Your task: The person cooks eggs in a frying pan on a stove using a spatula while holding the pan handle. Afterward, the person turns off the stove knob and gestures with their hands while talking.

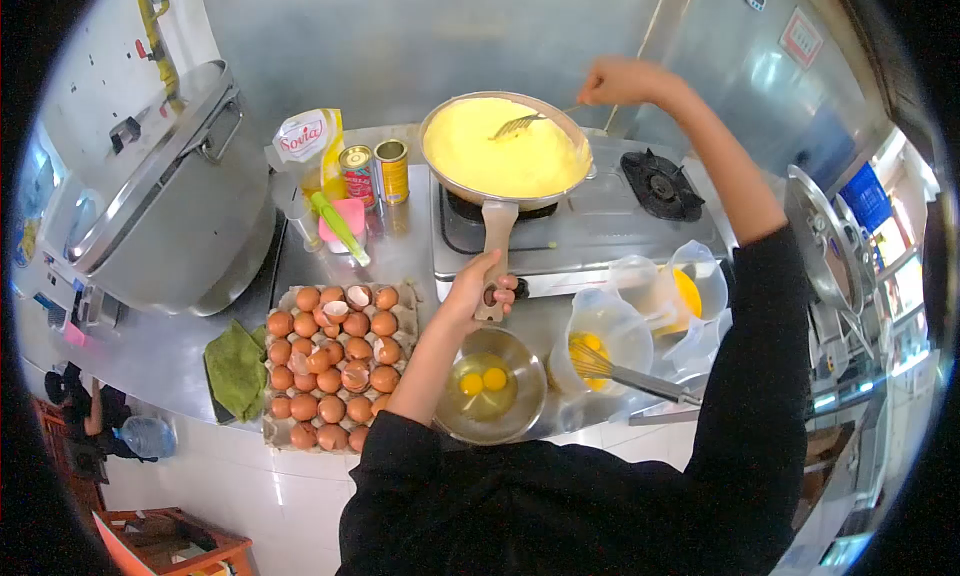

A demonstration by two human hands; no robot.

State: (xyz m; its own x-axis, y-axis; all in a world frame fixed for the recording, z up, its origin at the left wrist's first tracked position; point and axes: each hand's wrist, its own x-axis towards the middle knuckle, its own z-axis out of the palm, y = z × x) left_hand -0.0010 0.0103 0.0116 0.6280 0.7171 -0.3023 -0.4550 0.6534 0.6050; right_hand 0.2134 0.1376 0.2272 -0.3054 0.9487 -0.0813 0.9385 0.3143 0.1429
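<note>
My left hand (477, 291) is wrapped round the handle of a frying pan (437, 181). The pan sits on the left burner of a gas stove (590, 238), with a smooth yellow layer (490, 156) across its bottom, probably egg. Up at the pan's right, my right hand (628, 81) is closed on a fork (520, 125), whose tines touch the yellow layer. Below the handle stands a metal bowl (452, 416) with two yolks (483, 381) in egg white. A whisk (640, 380) leans in a plastic jug (632, 328) containing yellow liquid.
An egg tray (268, 431) with eggs and broken shells is at left, beside a green cloth (236, 369). Two cans (393, 172), a Sovia pouch (310, 141) and a large pot (180, 216) stand behind. Another jug (702, 266) holds yellow liquid. A person (85, 416) is far left.
</note>
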